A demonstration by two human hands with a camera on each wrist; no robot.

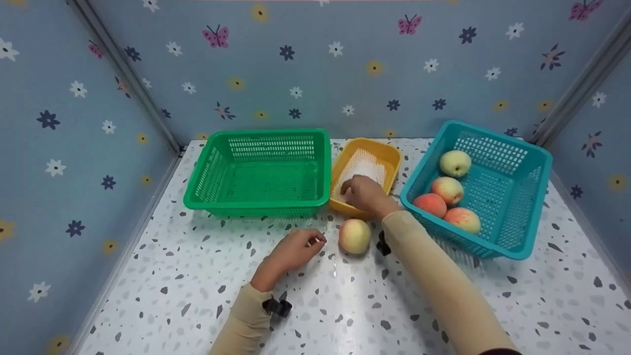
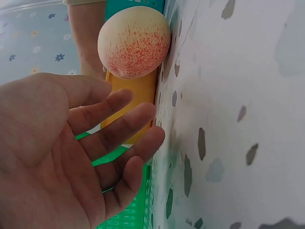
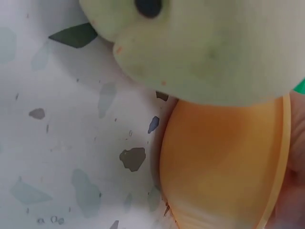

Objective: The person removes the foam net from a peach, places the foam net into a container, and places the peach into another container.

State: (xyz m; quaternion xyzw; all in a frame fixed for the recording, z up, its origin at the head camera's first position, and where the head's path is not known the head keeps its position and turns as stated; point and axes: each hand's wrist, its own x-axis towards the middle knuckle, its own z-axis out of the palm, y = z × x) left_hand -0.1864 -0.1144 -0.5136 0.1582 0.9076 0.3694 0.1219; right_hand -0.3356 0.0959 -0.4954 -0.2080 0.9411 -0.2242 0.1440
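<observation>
One peach [image 1: 354,236], pale yellow with a red blush, sits on the speckled table between the two hands. My left hand [image 1: 295,249] is beside it on the left, apart from it, with relaxed, slightly bent fingers and nothing in them; the left wrist view shows the bare palm [image 2: 52,148]. Over the yellow basket [image 1: 397,157], my right hand [image 1: 366,193] reaches down with bent fingers to the white foam nets [image 1: 366,165] lying inside. Its fingertips are partly hidden, so a grip on a net cannot be made out. The basket's rim hides most of this hand in the right wrist view.
At the left stands a green basket [image 1: 256,204] with nothing in it. A blue basket [image 1: 540,197] on the right holds several peaches [image 1: 447,191]. Patterned walls [image 1: 315,64] enclose the table at the back and sides.
</observation>
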